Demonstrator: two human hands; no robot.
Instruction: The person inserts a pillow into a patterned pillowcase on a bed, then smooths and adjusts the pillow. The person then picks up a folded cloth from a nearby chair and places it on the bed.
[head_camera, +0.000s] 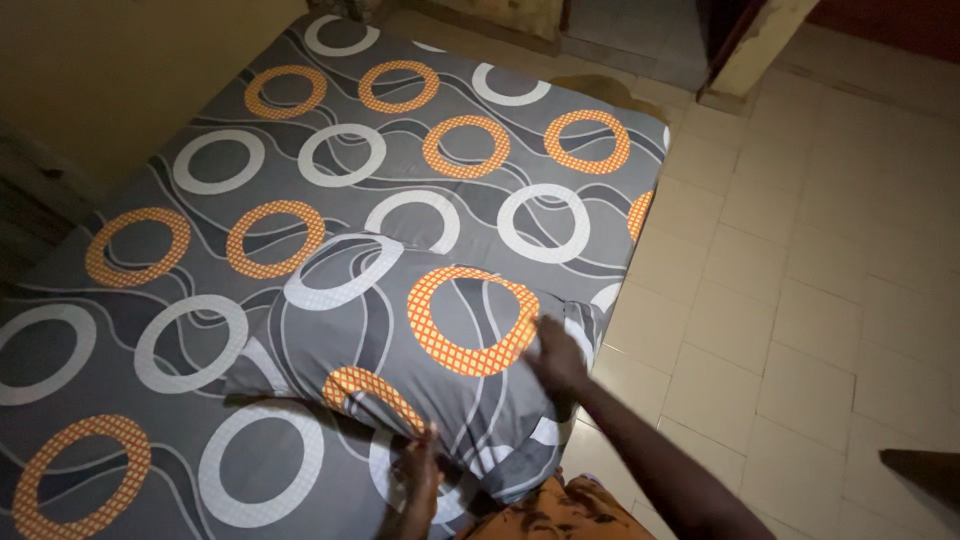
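Pillow (420, 350), grey with orange and white rings, lies on the near right part of the bed (250, 160). Left hand (420, 480) flat on its near edge, fingers together. Right hand (557, 357) blurred at its right end; grip unclear.

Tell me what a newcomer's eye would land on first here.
First, the bold grey sheet with orange and white rings, covering the mattress that fills the left of the picture. Next, the matching pillow lying near the mattress's right edge, with the right hand on its right end and the left hand at its near edge. Pale floor tiles spread to the right.
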